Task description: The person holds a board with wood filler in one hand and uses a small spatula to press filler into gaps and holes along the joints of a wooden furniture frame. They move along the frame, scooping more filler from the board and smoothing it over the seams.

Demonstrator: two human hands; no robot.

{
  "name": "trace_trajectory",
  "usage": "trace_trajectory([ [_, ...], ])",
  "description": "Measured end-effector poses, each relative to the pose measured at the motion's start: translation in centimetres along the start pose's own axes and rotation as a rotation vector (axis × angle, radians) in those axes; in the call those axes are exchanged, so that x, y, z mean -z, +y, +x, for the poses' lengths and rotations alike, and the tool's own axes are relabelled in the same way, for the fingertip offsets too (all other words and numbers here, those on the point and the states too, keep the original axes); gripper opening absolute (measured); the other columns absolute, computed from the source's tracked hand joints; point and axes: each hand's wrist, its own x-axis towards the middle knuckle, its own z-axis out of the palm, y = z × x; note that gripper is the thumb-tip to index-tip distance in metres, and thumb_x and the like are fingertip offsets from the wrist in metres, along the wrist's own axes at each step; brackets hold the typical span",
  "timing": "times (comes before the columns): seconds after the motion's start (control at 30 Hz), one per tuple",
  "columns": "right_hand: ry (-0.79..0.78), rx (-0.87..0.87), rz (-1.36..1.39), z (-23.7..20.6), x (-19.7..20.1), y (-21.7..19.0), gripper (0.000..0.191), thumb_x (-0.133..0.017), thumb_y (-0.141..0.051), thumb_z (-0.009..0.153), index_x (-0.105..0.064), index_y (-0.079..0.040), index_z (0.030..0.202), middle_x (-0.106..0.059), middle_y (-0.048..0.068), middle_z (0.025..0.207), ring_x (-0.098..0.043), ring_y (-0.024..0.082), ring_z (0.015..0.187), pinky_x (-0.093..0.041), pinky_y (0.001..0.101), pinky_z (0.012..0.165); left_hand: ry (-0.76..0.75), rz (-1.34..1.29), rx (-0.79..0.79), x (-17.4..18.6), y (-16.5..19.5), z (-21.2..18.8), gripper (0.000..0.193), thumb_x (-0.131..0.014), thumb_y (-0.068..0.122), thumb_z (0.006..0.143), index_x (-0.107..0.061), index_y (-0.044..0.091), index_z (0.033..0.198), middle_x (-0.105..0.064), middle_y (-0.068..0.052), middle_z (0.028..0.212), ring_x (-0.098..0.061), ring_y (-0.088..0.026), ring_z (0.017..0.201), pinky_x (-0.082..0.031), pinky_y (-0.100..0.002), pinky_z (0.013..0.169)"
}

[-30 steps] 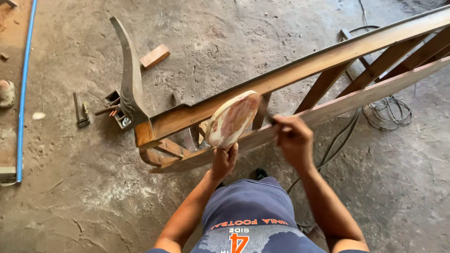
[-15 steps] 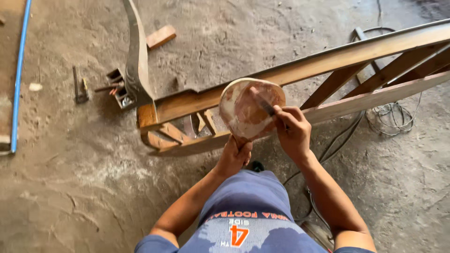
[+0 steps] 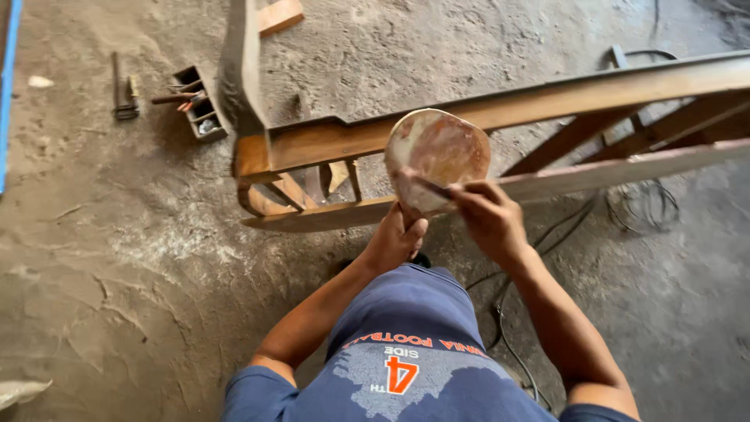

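My left hand [image 3: 397,237] grips the lower edge of a round, flat, putty-smeared board [image 3: 439,153] and holds it up in front of me. My right hand [image 3: 488,216] is closed on a thin scraper blade [image 3: 426,184] whose tip lies on the board's lower face. Behind both hands a long brown wooden furniture frame [image 3: 547,100] lies on its side across the concrete floor, with two rails joined by slanted struts and a curved leg [image 3: 238,70] rising at its left end.
A small box of tools [image 3: 197,105] and a metal tool [image 3: 121,90] lie on the floor at the upper left. A wood block [image 3: 280,16] sits at the top. Coiled cable [image 3: 642,207] lies at the right. A blue pipe [image 3: 8,70] runs along the left edge.
The round board has turned from edge-on to face me and come closer. My right hand has left the frame's rail and now holds the blade against the board.
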Motion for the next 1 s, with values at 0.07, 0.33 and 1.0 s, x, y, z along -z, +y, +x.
trace_trajectory([
  [0.07,0.118,-0.084,-0.001,0.2,-0.3,0.2,0.017,-0.075,0.005,0.094,-0.073,-0.003,0.108,-0.069,0.015,0.108,-0.07,0.027,0.09,-0.056,0.0331,0.076,0.04,-0.035,-0.003,0.7,-0.1,-0.1,0.039,-0.054,0.012,0.105,-0.036,0.003,0.138,-0.051,0.001,0.074,-0.049,-0.008,0.057,-0.044,-0.027,0.05],
  [0.33,0.012,-0.051,0.038,-2.1,-2.5,-0.3,0.014,-0.075,0.006,0.094,-0.072,-0.001,0.106,-0.069,0.013,0.105,-0.07,0.024,0.09,-0.056,0.0318,0.076,0.038,0.001,-0.138,1.9,-1.4,0.0,0.036,-0.055,0.008,0.104,-0.036,0.003,0.135,-0.052,0.0,0.077,-0.049,-0.008,0.056,-0.045,-0.028,0.049],
  [1.0,0.034,0.043,-0.081,-0.8,-4.9,-2.3,0.012,-0.076,0.004,0.095,-0.073,-0.005,0.103,-0.071,0.012,0.103,-0.071,0.024,0.091,-0.059,0.0331,0.078,0.128,-0.075,-0.179,5.4,-3.3,-0.9,0.024,-0.055,0.01,0.105,-0.044,0.001,0.124,-0.054,-0.002,0.076,-0.051,-0.009,0.054,-0.046,-0.028,0.047],
])
